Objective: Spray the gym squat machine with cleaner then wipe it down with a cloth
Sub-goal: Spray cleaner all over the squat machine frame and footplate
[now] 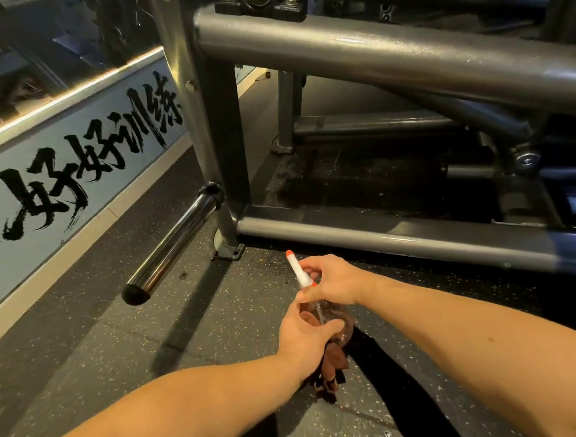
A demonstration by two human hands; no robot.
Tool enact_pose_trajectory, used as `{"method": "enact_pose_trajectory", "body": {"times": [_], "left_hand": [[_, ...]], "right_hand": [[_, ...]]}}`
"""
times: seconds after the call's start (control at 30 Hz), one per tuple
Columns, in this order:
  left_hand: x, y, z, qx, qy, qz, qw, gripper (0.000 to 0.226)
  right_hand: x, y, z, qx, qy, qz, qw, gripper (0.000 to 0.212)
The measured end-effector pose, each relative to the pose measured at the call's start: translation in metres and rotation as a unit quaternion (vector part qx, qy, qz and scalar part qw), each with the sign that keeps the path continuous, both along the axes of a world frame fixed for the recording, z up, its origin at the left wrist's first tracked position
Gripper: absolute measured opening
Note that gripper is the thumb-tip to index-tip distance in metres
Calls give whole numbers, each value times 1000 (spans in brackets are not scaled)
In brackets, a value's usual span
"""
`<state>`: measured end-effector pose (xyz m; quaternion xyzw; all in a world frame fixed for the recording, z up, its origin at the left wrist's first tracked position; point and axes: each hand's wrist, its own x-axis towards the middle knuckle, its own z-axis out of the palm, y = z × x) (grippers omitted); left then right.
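Observation:
The squat machine's grey steel frame point(388, 48) fills the upper right, and its low base rail point(380, 239) runs along the floor in front of me. My right hand point(332, 279) grips the white spray head point(297, 269) with its orange tip pointed up and left. Just below it, my left hand point(305, 336) holds the clear spray bottle point(330, 315) together with a brown cloth point(331, 371) that hangs under the wrist. Both hands hover over the floor, short of the base rail.
A chrome weight peg point(172, 243) with a black end cap sticks out of the corner post point(223, 122) toward me on the left. A pale wall panel point(80, 168) with black brush lettering runs along the left. Speckled black rubber flooring point(120, 341) lies underfoot.

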<state>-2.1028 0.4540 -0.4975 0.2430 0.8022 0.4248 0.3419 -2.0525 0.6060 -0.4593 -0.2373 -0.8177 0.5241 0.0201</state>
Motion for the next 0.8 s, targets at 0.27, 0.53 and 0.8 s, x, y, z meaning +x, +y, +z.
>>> {"method": "enact_pose_trajectory", "body": {"times": [0.27, 0.53, 0.8], "left_hand": [[-13, -17, 13, 45, 9, 61, 997, 64], [-13, -50, 19, 71, -2, 99, 993, 63], [-9, -80, 27, 64, 15, 158, 985, 62]], "right_hand": [[-26, -21, 18, 78, 46, 48, 995, 38], [-44, -47, 23, 85, 66, 119, 987, 29], [-54, -79, 24, 82, 89, 154, 981, 44]]}}
